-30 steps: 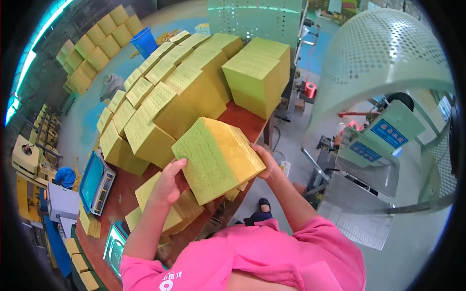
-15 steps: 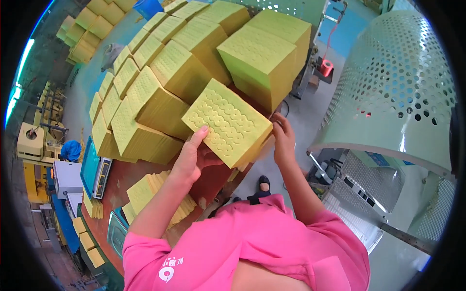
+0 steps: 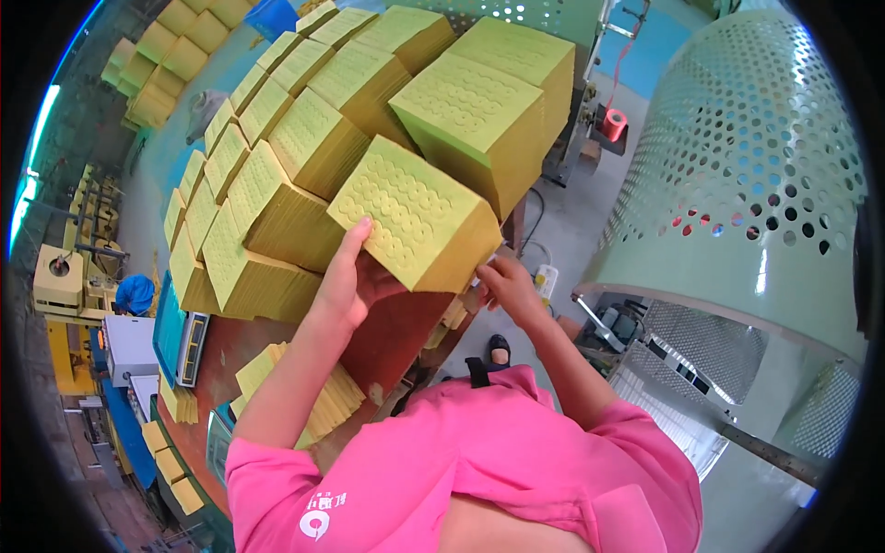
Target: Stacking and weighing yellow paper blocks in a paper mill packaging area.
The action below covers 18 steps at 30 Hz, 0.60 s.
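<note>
A thick stack of yellow paper (image 3: 410, 217), its top sheet punched with rows of linked coin-like rings, is tilted over the near edge of the red-brown table. My left hand (image 3: 350, 281) grips its near left side, thumb on the top face and fingers out of sight beneath. At the stack's lower right corner is my right hand (image 3: 505, 284), fingers curled and pinched together. Something small and whitish shows at those fingertips, too little to name. Many similar paper stacks (image 3: 304, 217) stand packed behind and left, with two taller piled stacks (image 3: 479, 101) beyond.
Loose fanned yellow sheets (image 3: 318, 392) lie on the table (image 3: 392, 336) by my left forearm. A weighing scale (image 3: 189, 346) stands at the left. On the right is a large pale green perforated machine guard (image 3: 728, 175); a red twine spool (image 3: 614, 124) sits near it.
My right hand has dropped from the stack's right side to below its corner, and its fingers have drawn together. The held stack appears slightly farther left; my left hand keeps its grip.
</note>
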Each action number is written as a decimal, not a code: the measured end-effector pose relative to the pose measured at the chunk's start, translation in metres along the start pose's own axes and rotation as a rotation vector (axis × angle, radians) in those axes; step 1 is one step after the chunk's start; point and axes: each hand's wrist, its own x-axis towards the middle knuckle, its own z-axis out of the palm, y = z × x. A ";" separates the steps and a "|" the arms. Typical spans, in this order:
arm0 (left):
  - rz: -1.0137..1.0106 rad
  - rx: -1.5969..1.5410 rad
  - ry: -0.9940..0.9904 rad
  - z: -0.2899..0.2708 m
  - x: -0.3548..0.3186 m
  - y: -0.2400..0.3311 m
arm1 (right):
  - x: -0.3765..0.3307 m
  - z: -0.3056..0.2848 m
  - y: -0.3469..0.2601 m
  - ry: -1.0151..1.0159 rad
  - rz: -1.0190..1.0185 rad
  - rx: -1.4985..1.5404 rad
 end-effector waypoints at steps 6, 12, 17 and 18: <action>0.030 0.084 0.041 0.001 0.032 0.010 | 0.029 0.002 -0.013 -0.025 -0.011 -0.080; 0.123 0.019 0.007 -0.008 0.024 0.006 | 0.020 0.025 -0.010 0.028 -0.115 0.000; 0.212 -0.055 -0.166 -0.006 -0.061 -0.046 | -0.028 0.045 0.027 0.111 -0.163 0.040; 0.178 -0.059 -0.222 -0.016 -0.082 -0.065 | -0.045 0.053 0.036 0.104 -0.171 0.020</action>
